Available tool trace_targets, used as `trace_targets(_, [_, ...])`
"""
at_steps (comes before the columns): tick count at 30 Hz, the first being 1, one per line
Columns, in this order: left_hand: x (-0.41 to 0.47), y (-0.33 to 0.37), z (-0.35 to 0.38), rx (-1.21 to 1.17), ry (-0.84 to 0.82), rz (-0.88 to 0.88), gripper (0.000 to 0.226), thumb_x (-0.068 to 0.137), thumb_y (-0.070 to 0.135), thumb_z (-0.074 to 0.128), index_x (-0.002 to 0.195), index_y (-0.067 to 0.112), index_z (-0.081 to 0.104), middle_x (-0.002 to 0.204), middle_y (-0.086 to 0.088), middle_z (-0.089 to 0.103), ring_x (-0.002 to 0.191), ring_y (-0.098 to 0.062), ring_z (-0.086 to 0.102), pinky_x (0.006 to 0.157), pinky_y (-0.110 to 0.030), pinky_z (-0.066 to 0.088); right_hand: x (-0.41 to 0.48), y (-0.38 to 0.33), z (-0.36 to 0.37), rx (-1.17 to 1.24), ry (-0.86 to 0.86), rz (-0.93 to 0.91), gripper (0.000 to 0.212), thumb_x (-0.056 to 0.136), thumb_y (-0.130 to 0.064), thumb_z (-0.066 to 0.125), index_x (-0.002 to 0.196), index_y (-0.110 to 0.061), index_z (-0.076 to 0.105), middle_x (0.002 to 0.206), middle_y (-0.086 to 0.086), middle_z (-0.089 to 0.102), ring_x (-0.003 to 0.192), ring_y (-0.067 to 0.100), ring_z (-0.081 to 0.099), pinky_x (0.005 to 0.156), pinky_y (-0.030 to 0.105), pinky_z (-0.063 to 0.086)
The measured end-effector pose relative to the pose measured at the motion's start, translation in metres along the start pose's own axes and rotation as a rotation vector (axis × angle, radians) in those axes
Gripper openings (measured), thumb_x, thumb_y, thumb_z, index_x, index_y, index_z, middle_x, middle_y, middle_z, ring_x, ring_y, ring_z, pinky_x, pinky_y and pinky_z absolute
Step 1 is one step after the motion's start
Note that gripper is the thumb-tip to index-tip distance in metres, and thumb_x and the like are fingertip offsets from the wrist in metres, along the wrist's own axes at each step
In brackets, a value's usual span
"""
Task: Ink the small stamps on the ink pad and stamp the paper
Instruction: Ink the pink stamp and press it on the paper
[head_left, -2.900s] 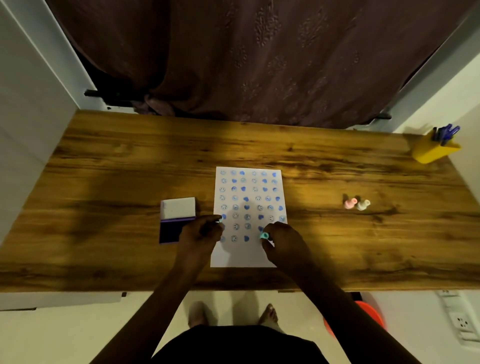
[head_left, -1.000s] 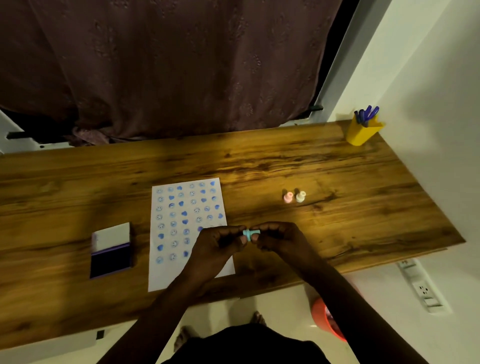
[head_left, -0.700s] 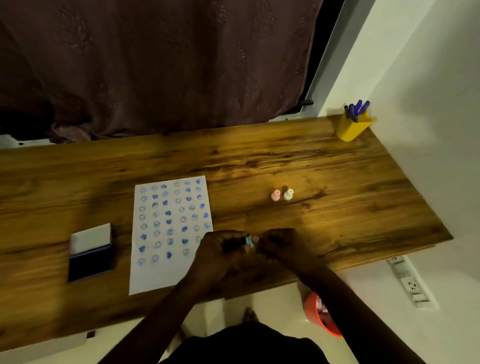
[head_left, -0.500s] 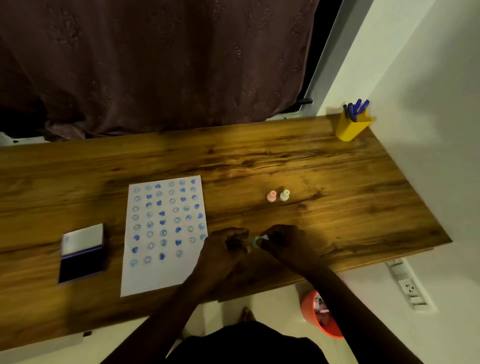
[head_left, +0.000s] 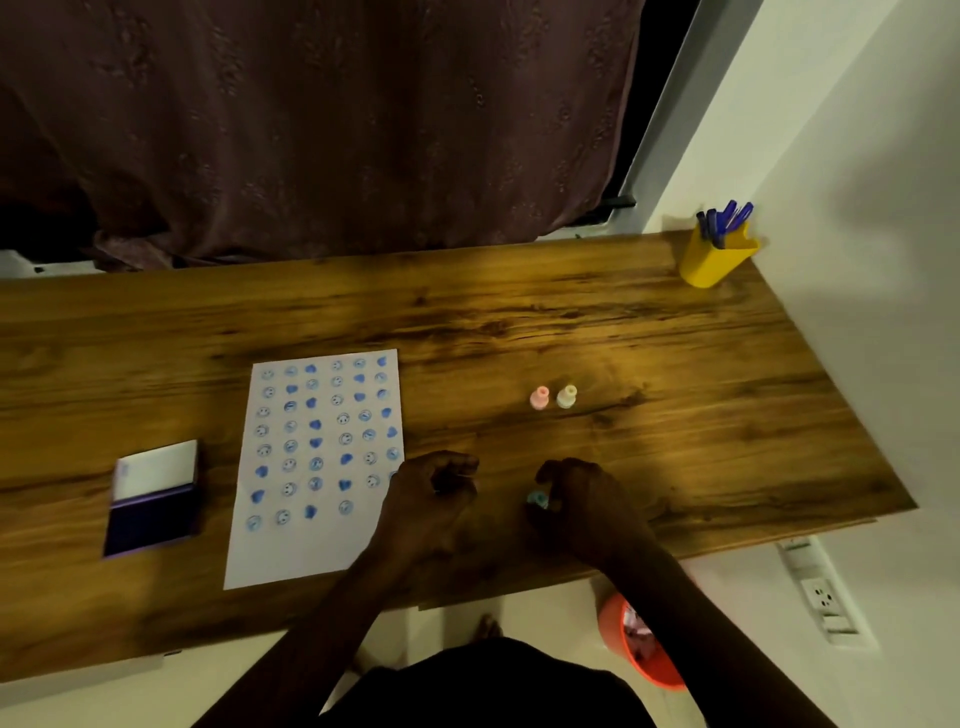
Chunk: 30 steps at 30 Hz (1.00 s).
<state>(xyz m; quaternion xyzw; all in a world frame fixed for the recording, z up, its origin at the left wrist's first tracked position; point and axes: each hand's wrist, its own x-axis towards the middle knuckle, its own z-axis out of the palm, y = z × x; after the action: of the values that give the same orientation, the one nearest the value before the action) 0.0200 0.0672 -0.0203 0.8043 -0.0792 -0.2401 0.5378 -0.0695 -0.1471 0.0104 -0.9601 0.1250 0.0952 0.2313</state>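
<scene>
Hands have split apart: right hand (head_left: 582, 501) now pinches the small teal stamp (head_left: 537, 500) by the wooden desk (head_left: 675, 415) edge; left hand (head_left: 434, 486) curled, contents unclear. White stamped sheet (head_left: 317, 467) nearly full, likely swapping stamps.

A single wide-angle view looks from the person's head, forward and steeply down across the brown wood-grain table (head_left: 571, 322), its edges bowed by the lens. The dark maroon curtain (head_left: 337, 130) fills the top, the white wall (head_left: 857, 208) runs down the right, and the pale floor lies at the bottom. Both forearms enter from below, close to the camera; the table's left end is cut off
</scene>
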Motion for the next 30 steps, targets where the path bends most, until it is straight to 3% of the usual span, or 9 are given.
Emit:
trace_targets(3, [-0.002,0.003,-0.001,0.022,0.022,0.012,0.025,0.089,0.018,0.078,0.111,0.029,0.076,0.106,0.021,0.075,0.098,0.011,0.068,0.081,-0.001,0.046,0.015,0.001,-0.016,-0.005,0.127,-0.020,0.044,0.085,-0.046,0.074,0.118,-0.018,0.070,0.106,0.003,0.073,0.097,0.021,0.070,0.077,0.026,0.051])
trace_targets(7, [-0.004,0.008,-0.002,0.036,0.042,0.026,0.028,0.088,0.014,0.079,0.107,0.034,0.074,0.104,0.022,0.074,0.098,0.010,0.069,0.083,-0.003,0.046,0.055,0.003,-0.043,-0.218,0.266,-0.173,0.041,0.088,-0.030,0.068,0.128,-0.019,0.066,0.120,0.005,0.070,0.114,0.028,0.060,0.082,0.038,0.056])
trace_targets(10, [-0.007,0.010,-0.002,0.032,0.063,0.016,0.032,0.088,0.014,0.079,0.101,0.042,0.072,0.102,0.023,0.075,0.099,0.008,0.070,0.082,-0.002,0.046,0.087,0.003,-0.053,-0.338,0.202,-0.177,0.044,0.090,-0.033,0.067,0.132,-0.024,0.063,0.124,0.002,0.067,0.120,0.027,0.054,0.085,0.040,0.056])
trace_targets(14, [-0.011,0.007,-0.003,0.043,0.095,0.022,0.035,0.087,0.014,0.079,0.096,0.047,0.071,0.095,0.031,0.074,0.098,0.016,0.068,0.081,0.001,0.046,0.110,0.003,-0.049,-0.517,0.138,-0.188,0.040,0.092,-0.035,0.065,0.131,-0.026,0.064,0.125,0.002,0.068,0.123,0.027,0.053,0.091,0.040,0.054])
trace_targets(19, [-0.012,0.005,-0.006,0.028,0.122,0.046,0.028,0.088,0.016,0.079,0.103,0.040,0.075,0.101,0.026,0.076,0.102,0.012,0.069,0.090,-0.008,0.053,0.114,0.002,-0.044,-0.582,0.140,-0.244,0.026,0.095,-0.031,0.062,0.119,-0.025,0.070,0.116,0.001,0.071,0.117,0.025,0.055,0.089,0.039,0.051])
trace_targets(21, [-0.011,0.006,-0.008,0.025,0.144,0.079,0.025,0.089,0.019,0.079,0.106,0.038,0.076,0.105,0.023,0.076,0.102,0.011,0.069,0.094,-0.013,0.052,0.109,-0.002,-0.046,-0.434,0.189,-0.237,0.025,0.096,-0.038,0.061,0.115,-0.026,0.071,0.111,0.000,0.072,0.113,0.024,0.057,0.087,0.037,0.051])
trace_targets(24, [-0.008,0.014,-0.012,-0.077,0.161,0.081,0.027,0.089,0.021,0.080,0.106,0.040,0.074,0.103,0.020,0.079,0.103,0.005,0.072,0.100,-0.030,0.056,0.095,-0.020,-0.050,0.112,0.145,-0.142,0.025,0.093,-0.046,0.067,0.101,-0.025,0.077,0.099,-0.006,0.076,0.098,0.014,0.067,0.079,0.032,0.054])
trace_targets(26, [-0.006,0.023,-0.015,-0.162,0.151,0.065,0.035,0.089,0.021,0.080,0.117,0.041,0.071,0.109,0.015,0.079,0.107,-0.003,0.073,0.103,-0.043,0.057,0.085,-0.039,-0.051,0.438,0.071,-0.072,0.026,0.091,-0.045,0.071,0.093,-0.021,0.081,0.090,-0.005,0.079,0.087,0.010,0.073,0.074,0.032,0.055])
trace_targets(30, [-0.007,0.035,-0.029,-0.355,0.096,0.079,0.050,0.089,0.023,0.079,0.137,0.026,0.065,0.110,-0.004,0.082,0.106,-0.024,0.077,0.100,-0.053,0.058,0.063,-0.072,-0.045,0.803,-0.026,0.031,0.032,0.089,-0.046,0.074,0.080,-0.016,0.080,0.064,-0.003,0.071,0.058,0.005,0.063,0.058,0.024,0.046])
